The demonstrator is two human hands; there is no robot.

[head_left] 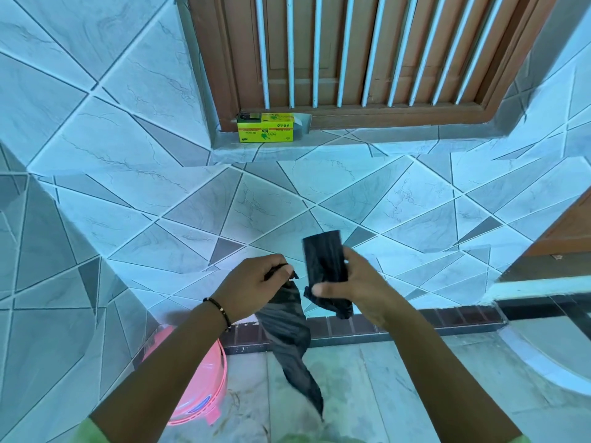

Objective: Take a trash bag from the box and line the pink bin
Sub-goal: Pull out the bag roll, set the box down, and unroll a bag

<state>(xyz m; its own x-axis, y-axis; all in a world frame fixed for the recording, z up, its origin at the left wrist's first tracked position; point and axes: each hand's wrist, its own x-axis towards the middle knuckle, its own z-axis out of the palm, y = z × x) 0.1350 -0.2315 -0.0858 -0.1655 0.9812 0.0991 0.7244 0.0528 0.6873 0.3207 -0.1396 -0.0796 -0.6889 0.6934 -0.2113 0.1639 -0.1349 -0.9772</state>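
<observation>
The pink bin point(195, 382) is mostly hidden behind the left forearm, below and to the left of the hands; only part of its round plastic rim and ribbed side can be seen, and a blurred label low on it can't be read. Both arms are cut off at the bottom edge, w/ a strip of green sleeve at each corner.

The left hand point(256, 287) is clenched on the top corner of a black trash bag point(289, 340) — thin, crinkled plastic that hangs limp from the fist and narrows to a point near the floor. A beaded bracelet point(220, 310) is worn on that wrist. The right hand point(351, 292) is closed around a black roll of bags point(324, 257), a folded, pleated bundle held upright just beside the left hand; its lower end is covered by the thumb and fingers. Whether bag and roll are joined can't be told.

The box point(265, 127) — yellow-green card, approx. rectangular, end flap open — is set well above the hands on the ledge point(335, 143) under a barred wooden window point(351, 52). Its print is too small to make out.
</observation>
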